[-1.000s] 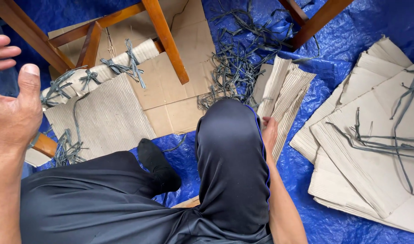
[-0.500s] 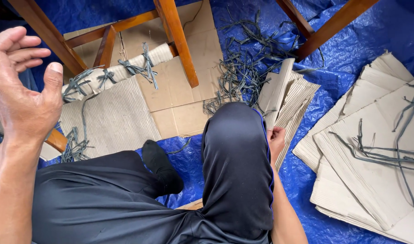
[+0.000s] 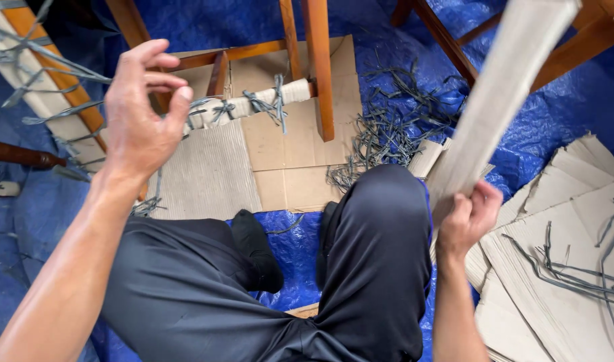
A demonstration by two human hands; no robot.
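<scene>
Cardboard, ribbed and pale, forms the long folded strip (image 3: pixel 498 100) that the right hand (image 3: pixel 469 218) grips at its lower end, tilted upward above the blue tarp (image 3: pixel 535 114). The left hand (image 3: pixel 142 110) hovers raised, fingers loosely curled, empty, above the flat corrugated sheet (image 3: pixel 209 174).

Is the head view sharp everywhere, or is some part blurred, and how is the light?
Head view: soft, even daylight with no hard shadows or glare; the folded grey bundle in the right hand is smeared toward its top end; the raised left hand is slightly soft; the flat cardboard sheet and blue tarp look sharp.
</scene>
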